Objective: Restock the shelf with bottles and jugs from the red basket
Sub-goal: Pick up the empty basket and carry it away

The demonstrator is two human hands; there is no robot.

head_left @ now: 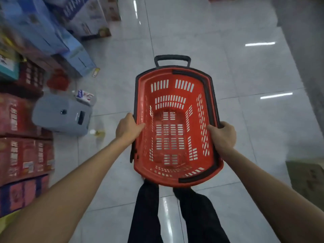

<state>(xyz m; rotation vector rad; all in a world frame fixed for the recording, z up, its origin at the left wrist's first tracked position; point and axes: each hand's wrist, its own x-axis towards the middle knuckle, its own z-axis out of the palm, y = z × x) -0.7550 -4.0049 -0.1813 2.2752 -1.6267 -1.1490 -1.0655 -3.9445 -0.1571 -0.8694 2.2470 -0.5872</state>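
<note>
The red basket [172, 176] with black trim and a black pull handle [172, 59] is held up over the tiled floor, in front of my legs. Nothing lies inside it; its slotted bottom shows. My left hand [128, 128] grips the basket's left rim, fingers curled over the edge. My right hand [223, 135] grips the right rim the same way. A clear bottle with yellowish liquid [98, 132] stands on the floor at the left, blurred. No shelf with bottles is plainly seen.
Stacked red and blue cartons [22, 155] line the left side. A grey appliance [61, 116] with a small carton [85, 97] on it sits on the floor, a red object [58, 79] behind it. A brown box [306, 178] stands at the right.
</note>
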